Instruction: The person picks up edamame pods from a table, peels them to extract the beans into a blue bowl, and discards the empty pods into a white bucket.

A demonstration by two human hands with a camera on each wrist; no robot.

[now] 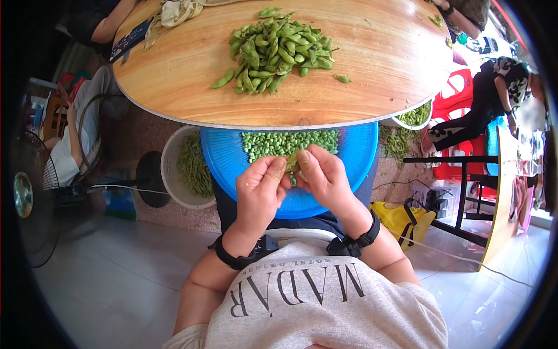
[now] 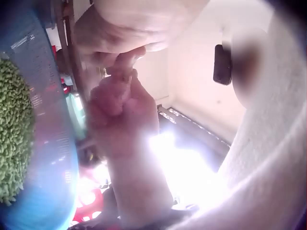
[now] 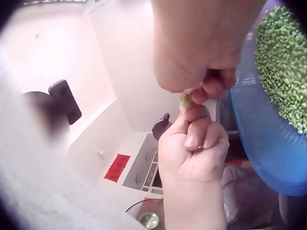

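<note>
Thumbs and fingers of my left hand [image 1: 260, 185] and right hand [image 1: 324, 176] meet over a blue plastic basket [image 1: 219, 160], pinching a green edamame pod [image 1: 292, 163] between them. A bit of the pod [image 3: 185, 100] shows between the fingertips in the right wrist view; the rest is hidden by the fingers. Many shelled green beans [image 1: 258, 144] lie in the basket below, which rests on the person's lap. On the wooden table [image 1: 174, 75] ahead sits a heap of unshelled pods [image 1: 279, 52].
A white bucket [image 1: 172, 168] of pods or husks stands left of the basket. Another white container [image 1: 427, 119] of pods is at the right under the table edge. A yellow bag [image 1: 401, 221] lies on the floor. A fan [image 1: 29, 198] stands at far left; other people sit around.
</note>
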